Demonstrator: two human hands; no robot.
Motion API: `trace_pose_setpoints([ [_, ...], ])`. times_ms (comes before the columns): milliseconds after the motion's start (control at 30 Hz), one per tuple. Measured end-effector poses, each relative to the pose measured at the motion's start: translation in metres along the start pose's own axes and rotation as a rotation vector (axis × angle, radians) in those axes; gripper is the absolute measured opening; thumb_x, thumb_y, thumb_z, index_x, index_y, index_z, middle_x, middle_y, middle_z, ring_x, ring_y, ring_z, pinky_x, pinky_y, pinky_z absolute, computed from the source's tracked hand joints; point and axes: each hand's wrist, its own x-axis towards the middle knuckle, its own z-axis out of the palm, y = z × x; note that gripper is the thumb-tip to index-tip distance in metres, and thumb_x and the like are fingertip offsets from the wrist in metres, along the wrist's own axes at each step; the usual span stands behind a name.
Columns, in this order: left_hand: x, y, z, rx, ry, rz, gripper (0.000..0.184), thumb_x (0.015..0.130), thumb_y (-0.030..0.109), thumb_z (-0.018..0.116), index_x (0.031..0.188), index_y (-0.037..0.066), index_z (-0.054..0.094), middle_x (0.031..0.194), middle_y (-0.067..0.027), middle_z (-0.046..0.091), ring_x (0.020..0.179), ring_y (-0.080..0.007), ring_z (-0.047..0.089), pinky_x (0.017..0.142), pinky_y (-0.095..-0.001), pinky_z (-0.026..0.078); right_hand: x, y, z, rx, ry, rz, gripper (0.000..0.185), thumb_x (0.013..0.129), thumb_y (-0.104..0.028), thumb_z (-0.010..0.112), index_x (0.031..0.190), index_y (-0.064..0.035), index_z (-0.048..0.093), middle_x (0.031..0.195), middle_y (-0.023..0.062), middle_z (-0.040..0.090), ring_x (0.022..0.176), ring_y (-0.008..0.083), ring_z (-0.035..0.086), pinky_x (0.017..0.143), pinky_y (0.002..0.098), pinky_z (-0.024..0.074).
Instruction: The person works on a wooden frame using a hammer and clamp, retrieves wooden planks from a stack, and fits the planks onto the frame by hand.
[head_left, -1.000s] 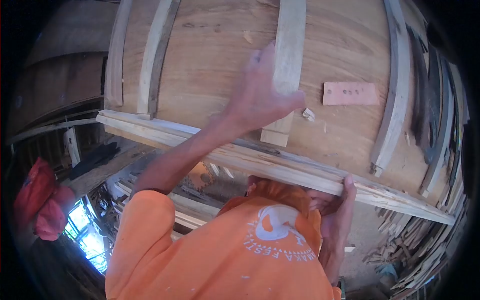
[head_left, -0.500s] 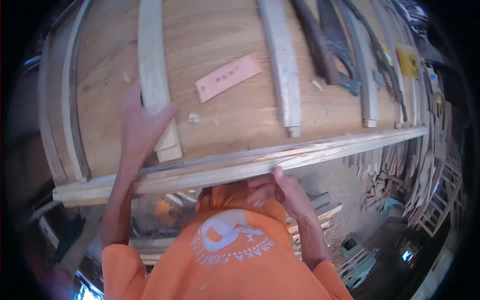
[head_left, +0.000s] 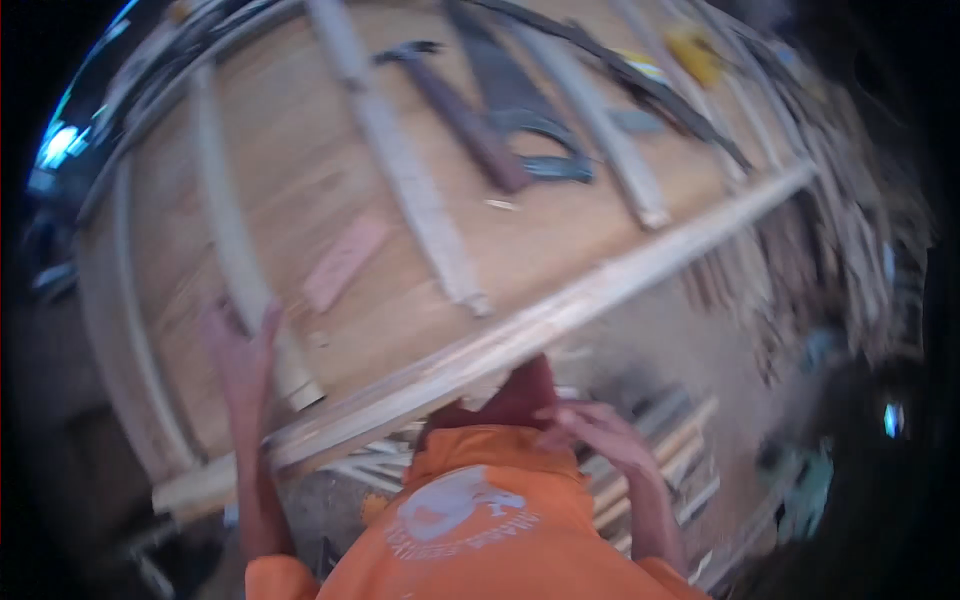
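My left hand (head_left: 240,345) grips a pale wooden slat (head_left: 228,210) near its lower end, thumb on one side and fingers on the other. The slat lies on a broad plywood panel (head_left: 300,130). My right hand (head_left: 597,432) is in front of my waist, below the wooden rail (head_left: 540,325) along the panel's near edge. Its fingers are loosely spread and blurred, and I see nothing in them. A pink slip (head_left: 347,262) with faint marks lies right of the held slat. Another slat (head_left: 405,170) runs beyond it.
A hammer (head_left: 465,125) and a handsaw (head_left: 515,95) lie on the panel, with a long dark bar (head_left: 640,85) and a yellow object (head_left: 692,55) farther right. Wood strips (head_left: 800,270) are piled at right. More timber (head_left: 670,450) lies below the rail.
The view has turned, so the panel looks more tilted and the hammer's head has come into sight. My right hand has left the rail and dropped toward my waist. My left hand stays on the slat.
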Motion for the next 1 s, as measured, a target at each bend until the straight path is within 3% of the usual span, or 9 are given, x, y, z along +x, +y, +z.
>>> trace_pose_setpoints([
  [133,-0.008,0.055,-0.008,-0.077,0.37,0.118,0.083,0.092,0.025,0.08,0.159,-0.002,0.038,0.138,-0.0185,0.056,0.117,-0.0299,0.057,0.098,-0.0433,0.048,0.013,-0.014,-0.059,-0.02,-0.096,-0.031,0.054,0.108,-0.034,0.062,0.142,0.0085,0.057,0.113,0.0178,0.077,0.104,0.0211,0.073,0.095,0.0359,0.057],
  [200,-0.015,0.106,-0.009,-0.273,0.222,0.035,0.084,0.093,0.02,0.078,0.161,-0.001,0.034,0.141,-0.0173,0.053,0.115,-0.0245,0.055,0.095,-0.0387,0.048,0.016,-0.025,-0.101,-0.021,-0.183,-0.071,0.054,0.108,-0.032,0.063,0.143,0.0085,0.057,0.114,0.0178,0.077,0.104,0.0209,0.072,0.096,0.0357,0.0567],
  [300,-0.03,0.166,0.012,-0.344,0.348,0.032,0.084,0.093,0.019,0.078,0.162,-0.001,0.033,0.142,-0.0172,0.052,0.113,-0.0211,0.055,0.091,-0.0347,0.048,0.022,-0.039,-0.163,-0.012,-0.267,-0.055,0.053,0.107,-0.029,0.065,0.143,0.0085,0.055,0.114,0.018,0.077,0.105,0.0208,0.072,0.097,0.0357,0.0561],
  [533,-0.023,0.244,0.062,-0.444,0.422,0.026,0.086,0.09,0.024,0.082,0.155,-0.007,0.035,0.127,-0.0216,0.061,0.099,-0.0276,0.068,0.077,-0.0385,0.057,0.02,-0.076,-0.29,-0.141,-0.344,-0.063,0.063,0.102,-0.035,0.072,0.145,0.0073,0.054,0.113,0.0191,0.077,0.105,0.0235,0.072,0.097,0.0375,0.0547],
  [633,-0.017,0.247,0.062,-0.447,0.392,-0.044,0.079,0.092,0.035,0.079,0.147,-0.01,0.047,0.109,-0.0207,0.071,0.087,-0.0255,0.071,0.074,-0.0375,0.06,-0.001,-0.079,-0.313,-0.233,-0.406,-0.063,0.074,0.097,-0.044,0.075,0.146,0.0068,0.054,0.112,0.0199,0.077,0.106,0.024,0.072,0.097,0.0382,0.0541],
  [700,-0.019,0.244,0.054,-0.422,0.23,-0.091,0.075,0.094,0.04,0.078,0.144,-0.009,0.052,0.116,-0.0192,0.07,0.096,-0.0251,0.069,0.081,-0.0367,0.058,-0.001,-0.084,-0.318,-0.242,-0.395,-0.074,0.085,0.091,-0.052,0.079,0.147,0.0067,0.054,0.113,0.0211,0.077,0.105,0.0233,0.072,0.097,0.0372,0.0529],
  [867,-0.031,0.245,0.073,-0.439,-0.018,-0.125,0.063,0.093,0.046,0.079,0.124,-0.007,0.067,0.11,-0.0149,0.073,0.099,-0.0236,0.068,0.086,-0.0365,0.055,-0.004,-0.084,-0.321,-0.215,-0.45,-0.07,0.082,0.092,-0.046,0.08,0.149,0.0073,0.052,0.114,0.0221,0.077,0.106,0.0236,0.072,0.098,0.0369,0.0523],
  [933,-0.041,0.249,0.086,-0.252,-0.026,-0.119,0.065,0.086,0.038,0.083,0.122,-0.011,0.061,0.11,-0.0283,0.067,0.097,-0.0404,0.067,0.087,-0.0449,0.056,-0.006,-0.102,-0.305,-0.193,-0.559,-0.079,0.073,0.094,-0.036,0.08,0.147,0.0066,0.055,0.111,0.0198,0.078,0.104,0.0223,0.073,0.098,0.0358,0.0522],
  [1000,-0.053,0.238,0.123,-0.16,0.092,0.002,0.066,0.084,0.034,0.085,0.123,-0.011,0.056,0.114,-0.0315,0.063,0.102,-0.0442,0.063,0.09,-0.0477,0.053,0.0,-0.123,-0.276,-0.234,-0.605,-0.187,0.065,0.095,-0.029,0.079,0.145,0.0053,0.057,0.108,0.0179,0.078,0.102,0.0214,0.073,0.098,0.0358,0.0523],
])
